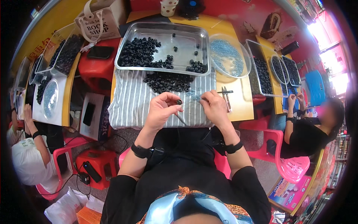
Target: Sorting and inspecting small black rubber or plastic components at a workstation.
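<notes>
My left hand [163, 108] pinches a small round black bead [179, 102] between thumb and fingertips, above a grey-and-white striped cloth [128, 99]. To its right, my right hand [215, 107] has its fingers pressed together low over the cloth; whatever they hold is hidden. Beside those fingers lie scattered tiny pale-blue pieces [194, 95]. Just beyond both hands spreads a pile of black beads [167, 83]. Behind it stands a shallow see-through tray [188, 37] with more black beads, mostly heaped at its left.
A round clear dish [247, 63] of pale-blue pieces stands right of the tray. A slim metal tool [226, 99] lies by my right hand. A red stool [95, 67] carries a dark phone [100, 52]. Co-workers sit at both sides, near more bead boxes [261, 74].
</notes>
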`<state>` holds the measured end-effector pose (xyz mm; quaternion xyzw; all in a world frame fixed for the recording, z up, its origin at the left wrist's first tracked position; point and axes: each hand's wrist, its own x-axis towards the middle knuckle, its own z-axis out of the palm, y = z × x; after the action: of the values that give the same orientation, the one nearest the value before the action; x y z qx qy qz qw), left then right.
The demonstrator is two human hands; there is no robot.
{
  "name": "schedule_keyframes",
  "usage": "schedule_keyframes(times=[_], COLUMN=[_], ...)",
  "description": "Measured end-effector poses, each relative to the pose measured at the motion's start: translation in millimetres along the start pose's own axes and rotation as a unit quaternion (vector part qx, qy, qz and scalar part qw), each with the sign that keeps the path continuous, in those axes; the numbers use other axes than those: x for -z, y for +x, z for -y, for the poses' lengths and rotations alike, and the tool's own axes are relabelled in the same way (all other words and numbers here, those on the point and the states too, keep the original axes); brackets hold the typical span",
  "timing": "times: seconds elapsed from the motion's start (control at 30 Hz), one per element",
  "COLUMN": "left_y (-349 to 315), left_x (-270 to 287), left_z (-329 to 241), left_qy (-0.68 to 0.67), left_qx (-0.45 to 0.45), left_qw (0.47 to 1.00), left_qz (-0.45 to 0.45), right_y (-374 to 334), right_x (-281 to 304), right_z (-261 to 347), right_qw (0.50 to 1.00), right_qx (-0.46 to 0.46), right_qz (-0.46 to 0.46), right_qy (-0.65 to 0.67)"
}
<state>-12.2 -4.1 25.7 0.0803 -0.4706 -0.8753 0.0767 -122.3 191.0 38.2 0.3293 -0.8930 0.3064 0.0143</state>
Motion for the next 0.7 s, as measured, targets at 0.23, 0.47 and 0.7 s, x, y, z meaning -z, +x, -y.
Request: schedule_keyframes(times=[0.23,0.47,0.7], left_y=[-6.6,-11.2,-16.5], left_x=[11.4,12.0,10.0], left_z=[10.6,15.3,12.9], left_qy=[-0.036,-0.086,-0.125], left_qx=[0.038,0.052,0.071], left_qw=[0.998,0.994,0.989], left_qz=[0.022,0.044,0.032], right_y=[-9.0,-6.1,-14.4], right_x=[0.9,-10.9,-20.3], right_z=[32.6,66.6,67.2], right_qw=[0.942,0.958,0.947], right_qx=[-0.066,0.093,0.049], right_qz=[0.044,-0.022,-0.031], right_qy=[0.327,0.27,0.316])
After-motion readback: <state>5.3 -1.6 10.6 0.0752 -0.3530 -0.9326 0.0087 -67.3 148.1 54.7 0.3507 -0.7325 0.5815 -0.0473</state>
